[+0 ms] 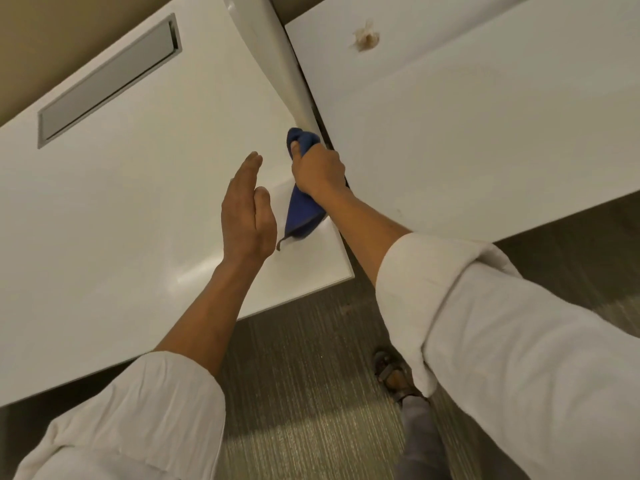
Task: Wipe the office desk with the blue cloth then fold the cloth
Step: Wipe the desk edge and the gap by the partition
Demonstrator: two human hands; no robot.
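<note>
The white office desk (138, 202) fills the left and middle of the head view. My right hand (317, 169) is shut on the blue cloth (303, 214), bunched in the fist near the desk's right edge, beside the white divider panel (277, 57). One end of the cloth pokes out above the thumb; the other end hangs down and touches the desk. My left hand (247, 211) hovers just left of the cloth, flat, fingers straight and together, holding nothing.
A grey cable flap (110, 81) is set into the desk at the back left. A second white desk (485, 116) lies to the right, with a crumpled brownish scrap (365, 38) on it. Carpet and my sandalled foot (394, 375) show below.
</note>
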